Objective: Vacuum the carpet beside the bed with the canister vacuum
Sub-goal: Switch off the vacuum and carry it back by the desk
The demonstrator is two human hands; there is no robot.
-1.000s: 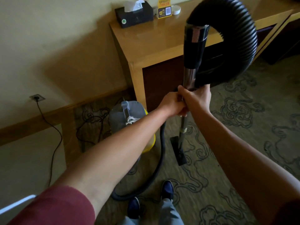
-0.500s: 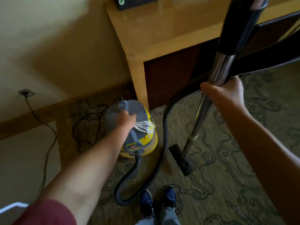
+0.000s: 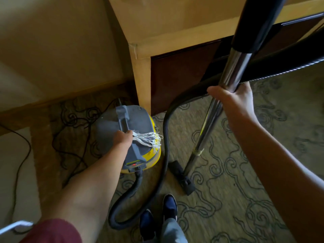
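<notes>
Fingers of the right hand (image 3: 233, 100) wrap the chrome wand (image 3: 229, 74), clamped on it just below its black upper section, which runs out of the top edge. Fingers of the left hand (image 3: 123, 139) are hidden beyond the knuckles on the grey handle (image 3: 125, 120) of the vacuum (image 3: 140, 137); whether they curl round it or only rest there cannot be told. A tuft of frayed white string (image 3: 149, 138) hangs at that handle beside the hand. The vacuum, a yellow drum with a grey lid and a small red light at its near edge, stands on the patterned carpet (image 3: 236, 199) against the corner leg of a wooden surface (image 3: 142, 76), whose top is cut off. A black hose (image 3: 164, 137) leaves the drum's front, loops near two dark shoes (image 3: 169, 206) and climbs behind the wand. The wand slants down to a black floor head (image 3: 182, 178) resting on the carpet. A tangled black cord (image 3: 73, 130) lies left of the drum. No bed can be made out; motion blur softens the carpet's right side.
</notes>
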